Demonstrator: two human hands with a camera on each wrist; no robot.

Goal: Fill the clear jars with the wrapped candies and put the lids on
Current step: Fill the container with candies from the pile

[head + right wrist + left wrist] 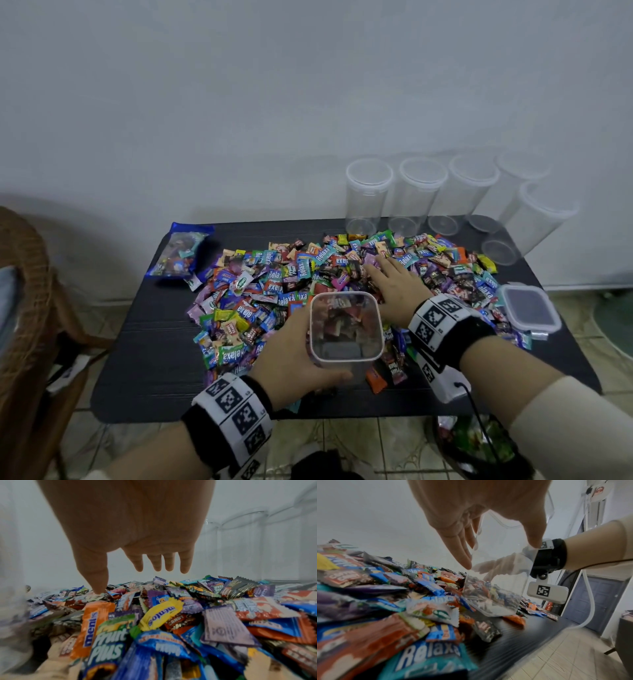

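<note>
Hundreds of bright wrapped candies cover our dark worktop, where our left hand grips the square clear plastic jar, barely filled, and our right hand, fingers spread and empty, could tip it while scooping.

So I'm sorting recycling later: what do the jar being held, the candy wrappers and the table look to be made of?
Square jar: apparently clear rigid plastic, glossy; the candies and fingers show through its walls. Candy wrappers: thin printed film, shiny, with crimped zigzag ends; plastic or foil laminate, hard to tell which. Table: dark, matte, with fine ribbed lines; perhaps moulded plastic or painted wood.
</note>
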